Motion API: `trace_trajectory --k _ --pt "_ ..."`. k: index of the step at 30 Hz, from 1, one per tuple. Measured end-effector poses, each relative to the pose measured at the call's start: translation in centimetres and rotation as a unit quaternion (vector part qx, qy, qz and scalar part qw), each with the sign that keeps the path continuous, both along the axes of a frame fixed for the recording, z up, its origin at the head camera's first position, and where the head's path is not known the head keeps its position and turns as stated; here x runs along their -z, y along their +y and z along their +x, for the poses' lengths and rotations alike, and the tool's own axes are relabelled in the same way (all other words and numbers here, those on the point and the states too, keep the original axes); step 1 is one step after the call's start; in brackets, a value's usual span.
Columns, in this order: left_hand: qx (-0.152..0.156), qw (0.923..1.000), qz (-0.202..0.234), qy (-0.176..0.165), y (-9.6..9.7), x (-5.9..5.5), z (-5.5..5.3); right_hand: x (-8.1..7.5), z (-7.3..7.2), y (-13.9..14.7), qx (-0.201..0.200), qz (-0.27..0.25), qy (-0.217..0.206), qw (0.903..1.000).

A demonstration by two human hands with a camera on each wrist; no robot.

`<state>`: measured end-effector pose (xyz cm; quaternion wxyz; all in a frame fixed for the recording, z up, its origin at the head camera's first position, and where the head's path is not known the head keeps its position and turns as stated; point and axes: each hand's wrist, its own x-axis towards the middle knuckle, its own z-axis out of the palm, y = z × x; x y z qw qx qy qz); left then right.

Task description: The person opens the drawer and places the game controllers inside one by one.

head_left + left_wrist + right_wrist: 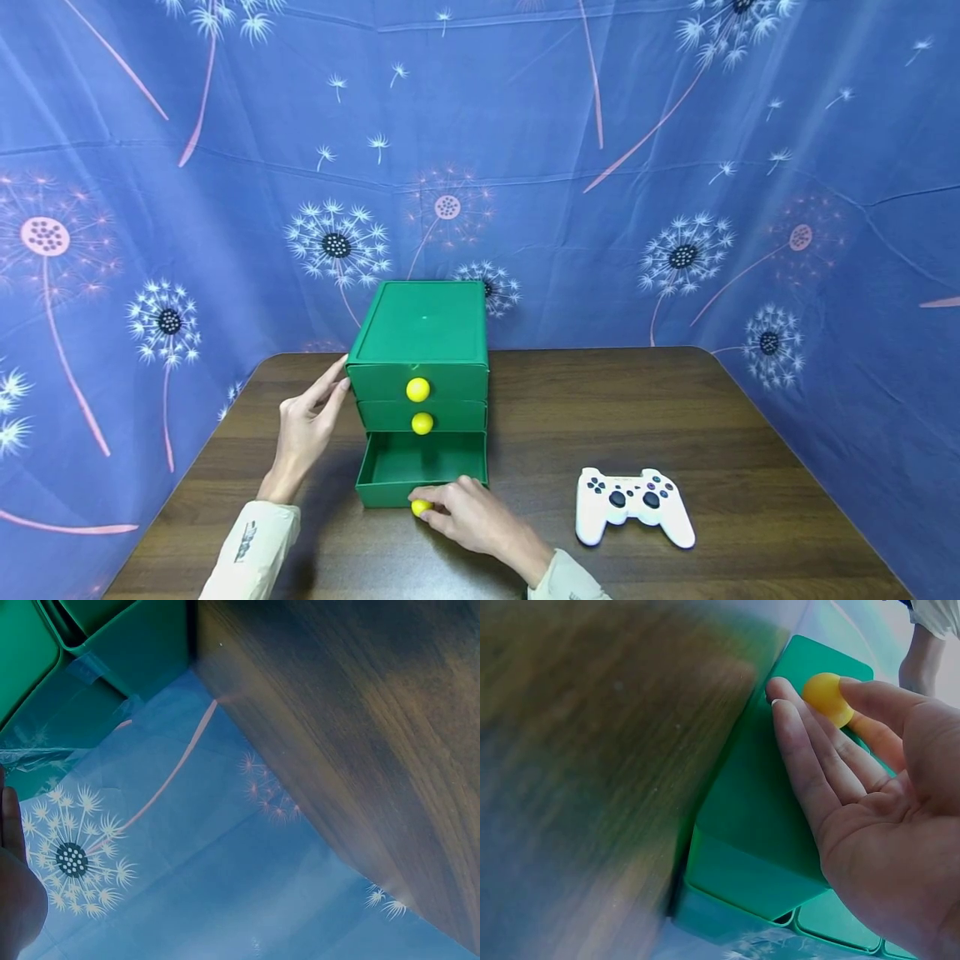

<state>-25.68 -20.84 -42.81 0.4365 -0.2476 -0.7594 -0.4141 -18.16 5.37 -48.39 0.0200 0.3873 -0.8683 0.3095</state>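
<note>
A green drawer cabinet (423, 329) with three stacked drawers stands on the table, each drawer bearing a round yellow knob. Its bottom drawer (384, 496) is pulled out, and the bare green inside shows. My right hand (476, 517) pinches the bottom drawer's yellow knob (825, 697) between thumb and fingers, the other fingers lying along the drawer front. At the cabinet's upper left side, my left hand (303, 429) rests its extended fingertips against the wall. The two upper drawers are closed, with the top knob (417, 389) just above the middle knob (422, 423).
A white game controller (634, 507) lies on the brown wooden table (600, 408), to the right of my right hand. Behind the table hangs a blue cloth (540, 217) with dandelion prints. Clear tape (90, 667) shows on the cabinet in the left wrist view.
</note>
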Motion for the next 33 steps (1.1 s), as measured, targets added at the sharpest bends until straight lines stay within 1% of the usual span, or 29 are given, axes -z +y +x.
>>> trace_trajectory --k 3,5,10,14,18,26,33 --pt "0.004 1.0000 0.003 0.005 0.6 -0.9 0.7 0.0 0.1 0.1 -0.001 -0.003 -0.002 1.0000" --pt "0.005 1.0000 0.004 0.006 0.8 -1.2 0.9 0.0 0.1 0.1 -0.001 -0.003 -0.002 1.0000" --pt "-0.002 1.0000 0.000 0.004 0.1 0.0 -0.3 -0.1 0.3 0.1 0.000 0.002 0.000 1.0000" --pt "0.000 1.0000 -0.001 0.000 -0.3 0.6 -0.8 -0.1 0.6 0.1 -0.009 -0.001 0.008 0.9999" --pt "-0.003 1.0000 -0.003 0.002 -0.5 0.7 -0.8 0.0 0.8 0.1 -0.014 -0.003 0.017 0.9998" --pt "0.003 1.0000 -0.007 0.003 -0.6 0.9 -0.8 0.2 1.1 0.0 -0.017 -0.007 0.019 0.9996" --pt "-0.001 1.0000 -0.007 -0.003 -0.7 0.9 -0.8 0.2 1.3 -0.1 -0.009 -0.004 0.009 0.9999"
